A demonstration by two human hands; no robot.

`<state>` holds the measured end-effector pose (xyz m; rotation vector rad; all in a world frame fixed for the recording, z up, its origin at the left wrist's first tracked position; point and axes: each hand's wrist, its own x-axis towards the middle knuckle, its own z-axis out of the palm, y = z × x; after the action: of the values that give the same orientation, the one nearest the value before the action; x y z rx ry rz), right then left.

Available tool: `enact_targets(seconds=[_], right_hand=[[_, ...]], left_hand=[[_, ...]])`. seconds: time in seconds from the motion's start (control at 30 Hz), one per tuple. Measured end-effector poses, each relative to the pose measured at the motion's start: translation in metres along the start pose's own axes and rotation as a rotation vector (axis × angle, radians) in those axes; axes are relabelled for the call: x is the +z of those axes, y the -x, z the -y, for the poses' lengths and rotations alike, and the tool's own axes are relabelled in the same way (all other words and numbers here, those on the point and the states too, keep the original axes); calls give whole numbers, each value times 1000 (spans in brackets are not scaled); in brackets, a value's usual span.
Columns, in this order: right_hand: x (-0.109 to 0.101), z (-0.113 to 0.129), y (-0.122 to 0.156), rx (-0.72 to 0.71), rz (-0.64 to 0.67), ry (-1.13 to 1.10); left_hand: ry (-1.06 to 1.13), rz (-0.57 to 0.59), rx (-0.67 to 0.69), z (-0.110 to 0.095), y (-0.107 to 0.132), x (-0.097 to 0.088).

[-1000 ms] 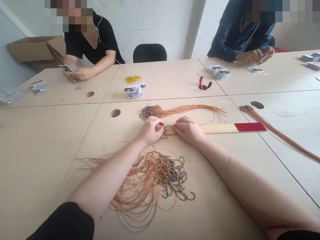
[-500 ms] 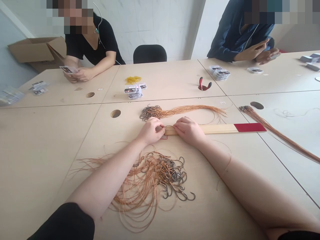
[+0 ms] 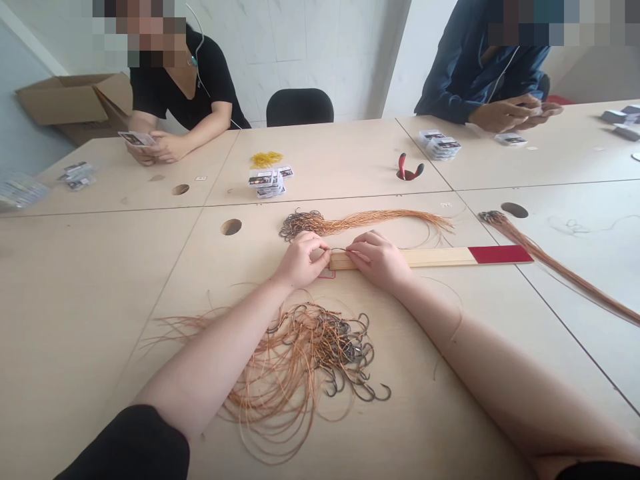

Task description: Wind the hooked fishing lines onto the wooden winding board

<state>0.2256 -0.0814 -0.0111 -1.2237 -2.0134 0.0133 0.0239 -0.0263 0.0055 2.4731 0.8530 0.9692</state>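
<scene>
Lifting the hook (image 3: 339,249) slightly higher than a second ago, pinching it between left hand (image 3: 303,259) and right hand (image 3: 379,261) by the left end of the board (image 3: 440,257); risking a prick from any slip in grip.

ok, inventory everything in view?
hook bunches: 3, grey/orange, near, mid, right
thin piece: 1, dark, centre
wooden strip: 1, pale/red, centre right
tool handles: 2, red/black, far centre
strands: 1 pile, yellow, far centre
plastic packs: many, clear, far half
blocks: several, grey, far right
box: 1, brown, back left
chair: 1+, black, back centre
co-workers: 2, black/blue tops, opposite
table: 1, pale, throughout
left hand, right hand: 2, bare, holding thin piece
</scene>
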Motion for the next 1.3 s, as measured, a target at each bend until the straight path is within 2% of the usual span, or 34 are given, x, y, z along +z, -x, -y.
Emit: enact_targets(seconds=[0.43,0.73,0.87,1.1,1.3], right_hand=[[0,2,-1,8,-91,29],[-1,0,0,32,-38,2],[0,-2,1,53,-16,2],[1,-5,2,37,-64,36],[-6,-10,0,38,-71,68]], left_hand=[[9,19,109,-5,1,-2],[0,32,125,-4,1,-1],[-15,-3,103,-3,2,-1],[-63,-47,64,0,3,-1],[-104,-162,-30,6,2,0]])
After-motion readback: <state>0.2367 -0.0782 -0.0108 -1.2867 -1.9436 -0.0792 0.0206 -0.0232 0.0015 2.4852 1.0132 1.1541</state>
